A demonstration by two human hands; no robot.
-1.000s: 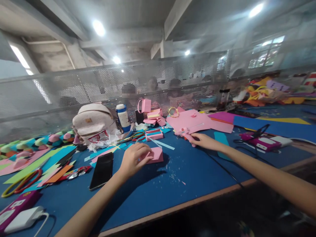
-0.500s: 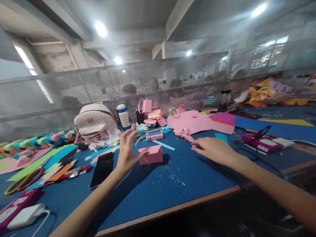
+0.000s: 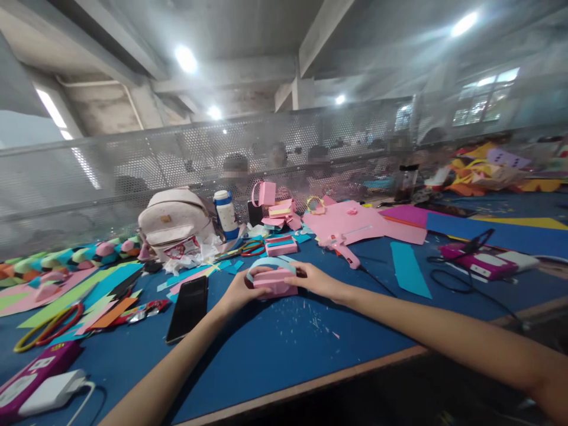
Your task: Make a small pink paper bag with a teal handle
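A small pink paper box stands on the blue table, gripped at its two ends. My left hand closes on its left end, thumb along the front. At the right end, the fingers of my right hand pinch the box and a light blue paper strip. That strip arches over the top of the box like a handle; its ends are partly hidden by my fingers. A pink glue gun lies behind my right hand, its cord trailing right.
A black phone lies beside my left forearm. Behind are a second pink box, scissors, a white backpack and a bottle. Pink paper sheets, a blue paper piece and a power strip lie to the right.
My right hand has let go of the glue gun and come left to the box. My left hand has lowered onto it. The light blue strip now arches across the box.
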